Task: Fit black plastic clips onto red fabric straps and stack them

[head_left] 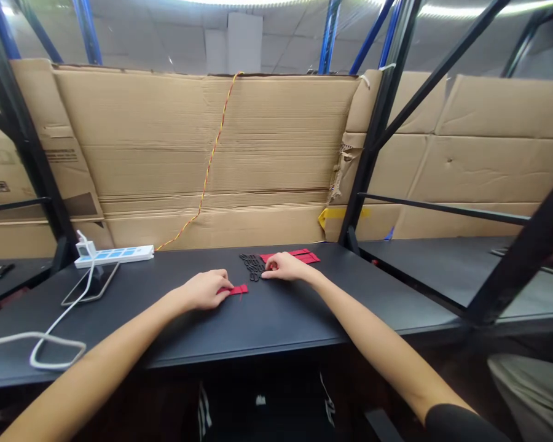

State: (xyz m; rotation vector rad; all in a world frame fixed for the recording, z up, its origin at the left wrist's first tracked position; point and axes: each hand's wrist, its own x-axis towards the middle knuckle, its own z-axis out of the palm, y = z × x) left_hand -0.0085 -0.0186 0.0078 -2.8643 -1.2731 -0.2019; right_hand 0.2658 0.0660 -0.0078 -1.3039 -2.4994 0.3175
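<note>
My left hand (206,288) rests on the black table (276,319) with its fingers curled, pinching the end of a small red strip (238,290) that lies flat. My right hand (283,267) is a little farther back, fingers bent down onto a cluster of small black rings (252,265). Whether it grips one I cannot make out. Just behind that hand lies a stack of red strips (299,255).
A white power strip (115,255) and a phone (91,283) on a white cable (50,334) lie at the left. A cardboard wall (239,153) backs the table. Black rack posts (373,141) stand at both sides. A lower shelf (433,270) lies to the right.
</note>
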